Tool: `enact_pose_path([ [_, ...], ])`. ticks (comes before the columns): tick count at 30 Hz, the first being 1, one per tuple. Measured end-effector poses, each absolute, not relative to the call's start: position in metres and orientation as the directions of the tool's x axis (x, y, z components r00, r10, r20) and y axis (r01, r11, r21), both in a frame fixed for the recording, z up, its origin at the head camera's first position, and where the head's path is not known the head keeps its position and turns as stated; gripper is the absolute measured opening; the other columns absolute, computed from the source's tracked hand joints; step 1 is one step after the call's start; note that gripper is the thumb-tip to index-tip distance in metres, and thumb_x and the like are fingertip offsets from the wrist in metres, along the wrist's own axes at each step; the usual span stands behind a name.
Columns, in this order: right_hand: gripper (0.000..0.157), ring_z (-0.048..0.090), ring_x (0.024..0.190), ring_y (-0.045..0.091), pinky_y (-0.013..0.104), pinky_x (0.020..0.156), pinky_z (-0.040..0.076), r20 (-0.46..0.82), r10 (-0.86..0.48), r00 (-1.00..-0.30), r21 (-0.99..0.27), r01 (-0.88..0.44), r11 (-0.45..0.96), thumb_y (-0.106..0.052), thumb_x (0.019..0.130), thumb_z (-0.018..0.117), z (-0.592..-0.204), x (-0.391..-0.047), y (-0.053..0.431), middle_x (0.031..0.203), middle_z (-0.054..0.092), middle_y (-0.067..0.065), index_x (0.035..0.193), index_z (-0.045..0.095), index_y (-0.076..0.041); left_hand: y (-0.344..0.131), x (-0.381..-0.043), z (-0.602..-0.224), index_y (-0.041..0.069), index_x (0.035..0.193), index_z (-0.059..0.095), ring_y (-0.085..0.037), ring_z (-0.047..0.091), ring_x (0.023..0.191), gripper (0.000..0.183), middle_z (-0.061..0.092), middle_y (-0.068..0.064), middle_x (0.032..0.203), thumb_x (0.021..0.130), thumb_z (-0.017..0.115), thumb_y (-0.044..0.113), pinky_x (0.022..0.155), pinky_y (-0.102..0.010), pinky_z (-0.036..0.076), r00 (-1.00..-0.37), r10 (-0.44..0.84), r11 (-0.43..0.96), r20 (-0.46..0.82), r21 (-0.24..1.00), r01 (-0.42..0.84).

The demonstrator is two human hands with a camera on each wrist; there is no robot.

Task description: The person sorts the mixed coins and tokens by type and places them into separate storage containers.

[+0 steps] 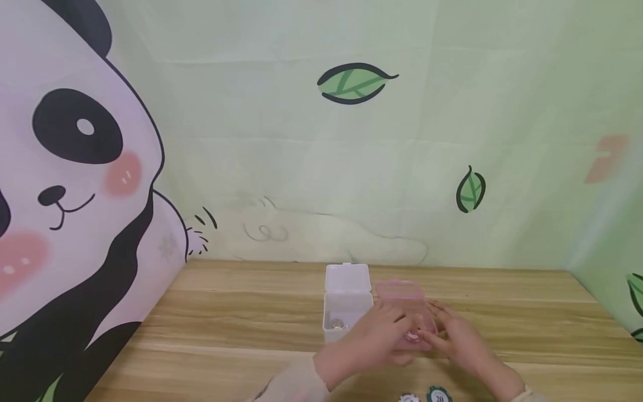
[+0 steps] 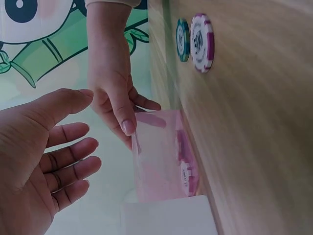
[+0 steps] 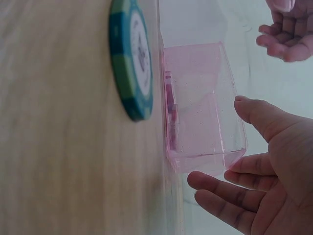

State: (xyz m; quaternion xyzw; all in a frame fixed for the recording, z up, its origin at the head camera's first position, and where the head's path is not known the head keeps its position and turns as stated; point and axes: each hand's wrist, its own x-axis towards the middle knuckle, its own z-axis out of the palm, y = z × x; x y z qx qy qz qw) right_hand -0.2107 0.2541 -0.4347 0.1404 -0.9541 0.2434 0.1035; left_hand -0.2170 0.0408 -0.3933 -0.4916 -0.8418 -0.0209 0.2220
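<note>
A pink see-through box [image 1: 424, 343] with its lid raised stands on the table, with poker chips [image 2: 188, 177] lying inside. Over its left part passes my left hand [image 1: 379, 329], and in the left wrist view this hand [image 2: 54, 156] holds nothing, fingers loosely spread. My right hand [image 1: 459, 338] is at the box's right end. From the right wrist, the thumb of this hand [image 3: 274, 161] is right at the rim and the other fingers lie fairly straight along the end wall.
A white box [image 1: 329, 335] with its lid back and a few small round pieces inside stands beside the pink one, on the left. Nearer the front lie a green chip [image 1: 439, 394] marked 20 and a white-and-purple chip [image 2: 202, 43]. Behind hangs a panda-print cloth [image 1: 281, 139].
</note>
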Motion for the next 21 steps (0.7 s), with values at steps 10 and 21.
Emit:
enact_pose_path([
  [10,0.069,0.067,0.084,0.015,0.028,0.072,0.056,0.261,-0.219,-0.940,-0.453,-0.320,0.832,-0.034,0.086,0.070,-0.433,-0.210,0.254,0.140,0.049,0.025,0.136,0.047,0.007,0.031,-0.204,-0.405,0.020,0.112,0.063,-0.008,0.056,0.104,0.042,0.063,0.009,0.107,0.082,0.071,0.047,0.086,-0.020,0.044,-0.486,0.818,0.534,0.307,-0.088,0.841],
  [21,0.068,0.066,0.078,0.010,0.024,0.070,0.054,0.263,-0.222,-0.939,-0.441,-0.322,0.838,-0.034,0.086,0.070,-0.433,-0.210,0.255,0.141,0.048,0.025,0.135,0.048,0.007,0.030,-0.193,-0.419,0.025,0.106,0.061,-0.004,0.054,0.103,0.035,0.058,0.014,0.102,0.081,0.070,0.049,0.088,-0.018,0.042,-0.486,0.843,0.509,0.230,-0.054,0.859],
])
